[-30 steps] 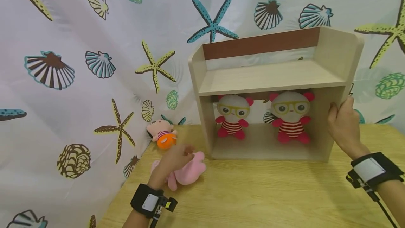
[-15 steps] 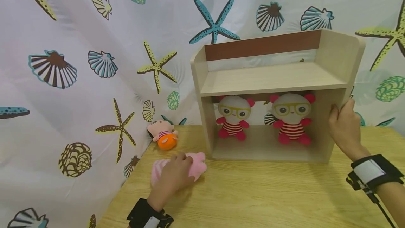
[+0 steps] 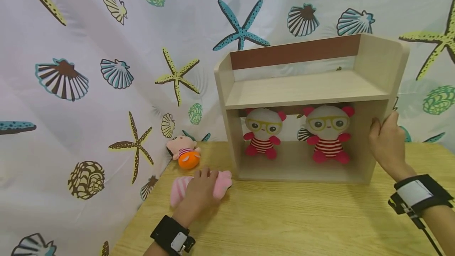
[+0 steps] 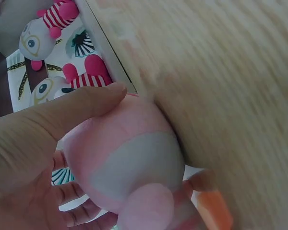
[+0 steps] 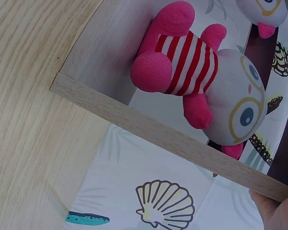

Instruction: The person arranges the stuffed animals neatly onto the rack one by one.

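A pink plush toy (image 3: pixel 222 183) with a pale striped body lies on the wooden table, left of the small shelf (image 3: pixel 309 86). My left hand (image 3: pixel 200 189) grips it from above, and its palm side hides part of it. The left wrist view has the thumb on one side of the plush and the other fingers around the far side. My right hand (image 3: pixel 389 143) holds the shelf's right side panel (image 5: pixel 158 132), thumb on the front edge. Two panda plush toys with yellow glasses, a left panda (image 3: pixel 263 129) and a right panda (image 3: pixel 328 133), sit in the lower compartment.
A doll (image 3: pixel 183 151) with orange bottoms lies at the back left of the table (image 3: pixel 284 216). A white curtain (image 3: pixel 106 129) printed with shells and starfish hangs behind and to the left. The shelf's upper board (image 3: pixel 305 88) is bare.
My left hand has come down over the pink plush toy and taken hold of it; the toy has turned so that its stripes show. My right hand stays on the shelf panel.
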A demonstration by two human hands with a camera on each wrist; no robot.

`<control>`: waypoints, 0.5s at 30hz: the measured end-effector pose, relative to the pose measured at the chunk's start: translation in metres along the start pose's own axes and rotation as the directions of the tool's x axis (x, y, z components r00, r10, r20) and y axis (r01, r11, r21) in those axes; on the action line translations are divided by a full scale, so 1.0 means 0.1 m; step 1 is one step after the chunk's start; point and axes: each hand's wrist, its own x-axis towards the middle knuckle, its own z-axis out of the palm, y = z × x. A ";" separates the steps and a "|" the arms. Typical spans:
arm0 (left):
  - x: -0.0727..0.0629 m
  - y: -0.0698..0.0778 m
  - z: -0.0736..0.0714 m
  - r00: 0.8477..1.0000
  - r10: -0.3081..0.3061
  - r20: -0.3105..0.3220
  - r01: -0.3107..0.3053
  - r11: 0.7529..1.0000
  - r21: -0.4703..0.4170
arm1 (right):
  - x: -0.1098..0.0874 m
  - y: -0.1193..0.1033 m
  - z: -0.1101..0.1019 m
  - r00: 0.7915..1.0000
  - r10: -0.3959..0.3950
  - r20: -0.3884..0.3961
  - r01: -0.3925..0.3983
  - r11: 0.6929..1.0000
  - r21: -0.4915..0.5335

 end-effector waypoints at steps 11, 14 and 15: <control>0.02 0.06 -0.01 0.978 0.069 -0.199 -0.066 0.998 0.024 | 0.02 0.03 -0.04 1.000 0.022 0.009 -0.022 1.000 -0.001; -0.01 0.06 0.02 0.977 0.049 -0.206 -0.052 0.999 -0.009 | 0.02 0.02 -0.03 1.000 0.025 0.017 -0.025 1.000 0.003; -0.02 0.06 0.02 0.979 0.040 -0.200 -0.044 0.999 -0.020 | 0.03 0.01 -0.03 1.000 0.023 0.017 -0.023 1.000 0.008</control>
